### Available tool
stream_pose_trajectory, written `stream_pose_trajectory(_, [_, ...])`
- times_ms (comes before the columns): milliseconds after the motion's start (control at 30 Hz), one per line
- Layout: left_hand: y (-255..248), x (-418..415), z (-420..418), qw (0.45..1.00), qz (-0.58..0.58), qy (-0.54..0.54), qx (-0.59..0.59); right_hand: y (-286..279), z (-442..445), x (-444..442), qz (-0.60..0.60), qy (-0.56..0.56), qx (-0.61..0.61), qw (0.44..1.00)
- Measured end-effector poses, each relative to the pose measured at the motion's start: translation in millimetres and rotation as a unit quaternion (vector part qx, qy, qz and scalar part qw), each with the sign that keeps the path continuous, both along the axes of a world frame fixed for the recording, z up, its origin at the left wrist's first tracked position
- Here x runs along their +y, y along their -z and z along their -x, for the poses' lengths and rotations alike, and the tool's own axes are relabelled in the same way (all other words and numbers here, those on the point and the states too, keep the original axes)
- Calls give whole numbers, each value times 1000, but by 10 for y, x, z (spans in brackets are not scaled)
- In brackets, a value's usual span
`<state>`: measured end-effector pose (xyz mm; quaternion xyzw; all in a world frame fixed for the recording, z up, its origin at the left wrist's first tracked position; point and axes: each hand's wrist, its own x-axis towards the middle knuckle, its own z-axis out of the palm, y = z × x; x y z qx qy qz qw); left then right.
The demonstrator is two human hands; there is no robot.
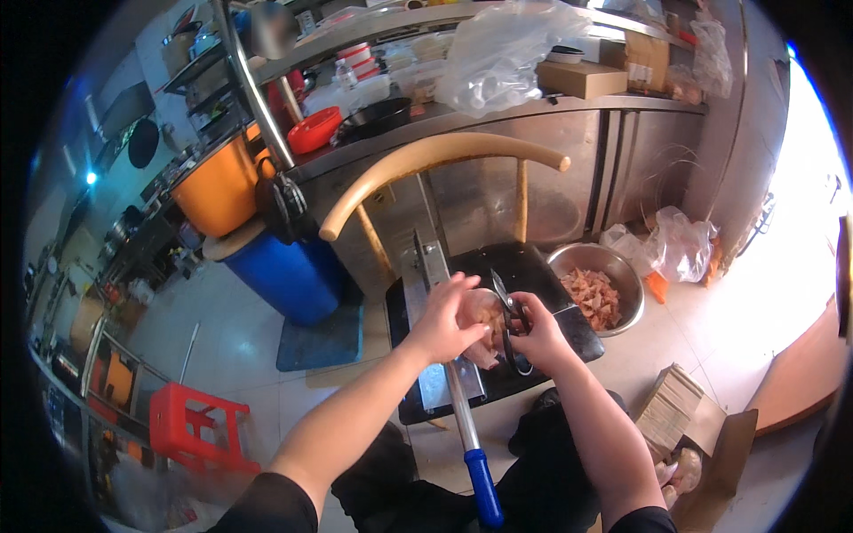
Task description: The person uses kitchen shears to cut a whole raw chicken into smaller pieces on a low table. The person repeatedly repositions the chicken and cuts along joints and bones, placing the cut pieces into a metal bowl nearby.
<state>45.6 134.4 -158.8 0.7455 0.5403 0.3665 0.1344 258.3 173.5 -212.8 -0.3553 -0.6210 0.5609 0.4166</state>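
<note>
My left hand [445, 320] is closed around a piece of raw poultry [485, 318], thumb and fingers on its left side. My right hand [538, 333] grips black-handled scissors [508, 303], their blades pointing up and to the left beside the meat. Both hands are above a chair with a black seat [566, 326] and a curved wooden back [440, 152]. Across the seat's left part lies a metal lever cutter [436, 266] with a blue-gripped handle [483, 483] that reaches toward me. Part of the cutter is hidden under my left hand.
A steel bowl [638, 300] with cut raw meat stands right of the chair. Nearer me at right, an opened cardboard box [723, 460] holds poultry pieces. A blue barrel [286, 273] and a red plastic stool [193, 423] stand left. Behind the chair is a steel counter [466, 126].
</note>
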Motion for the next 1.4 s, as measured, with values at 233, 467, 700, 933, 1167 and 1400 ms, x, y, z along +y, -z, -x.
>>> stream_pose_trajectory(233, [213, -16, 221, 989, 129, 62, -47, 158, 56, -5, 2, 75, -37, 997])
stream_pose_trajectory(467, [206, 30, 148, 991, 81, 66, 85, 104, -54, 45, 95, 32, 97, 990])
stream_pose_trajectory(700, [370, 185, 205, 986, 21, 48, 160, 156, -71, 68, 99, 36, 105, 989])
stream_pose_trajectory(933, [148, 127, -26, 980, 79, 46, 178, 127, -199, 142, 132, 17, 111, 985])
stream_pose_trajectory(1167, [212, 317, -117, 947, 167, -17, 274, 162, -233, 151, 132, 17, 88, 987])
stream_pose_trajectory(1400, [281, 281, -69, 968, 97, -5, 231, 155, -238, 112, 112, 53, 59, 991])
